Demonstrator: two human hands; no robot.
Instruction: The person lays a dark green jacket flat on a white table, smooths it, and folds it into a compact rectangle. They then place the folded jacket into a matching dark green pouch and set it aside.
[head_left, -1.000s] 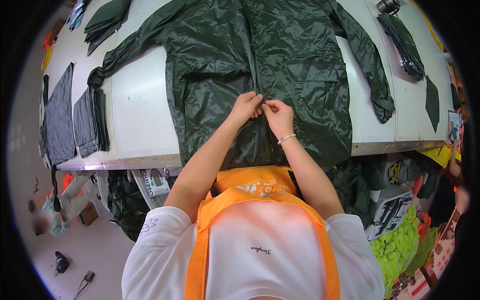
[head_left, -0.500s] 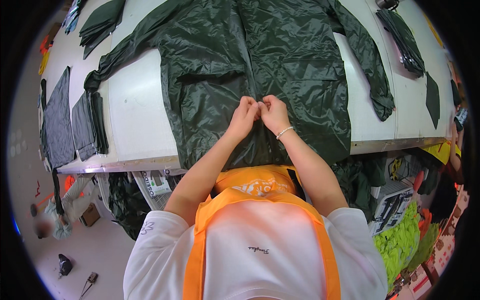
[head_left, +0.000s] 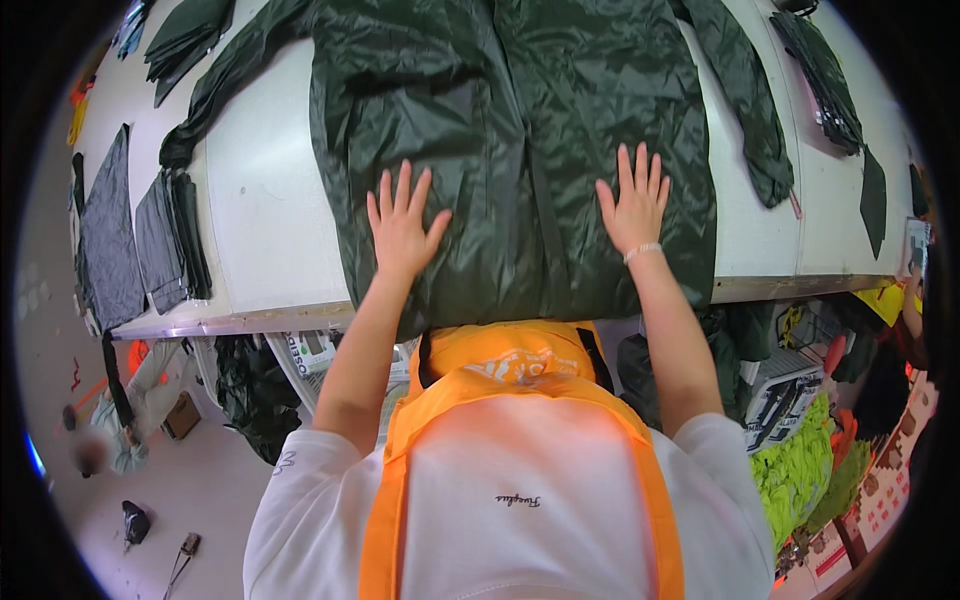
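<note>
A dark green, shiny rain jacket (head_left: 500, 130) lies spread on the white table, its sleeves stretched out to both sides. Its lower hem reaches the table's near edge, right in front of me. My left hand (head_left: 405, 225) rests flat on the left front panel, just below the pocket, fingers spread. On the right panel my right hand (head_left: 636, 205) also lies flat, fingers apart, with a beaded bracelet at the wrist. Neither hand holds anything. Between them the jacket's front closure runs down the middle.
Stacks of dark green folded pieces (head_left: 175, 240) lie on the white table (head_left: 265, 200) at left, with another stack (head_left: 820, 85) at far right. Below the edge are bagged dark garments (head_left: 250, 400) and bright yellow-green clothing (head_left: 795, 480). Another person (head_left: 120, 430) is at lower left.
My hands were together at the jacket's front closure, fingers pinched. They have come apart to either side and now lie open on the panels. The jacket's lower front looks flatter.
</note>
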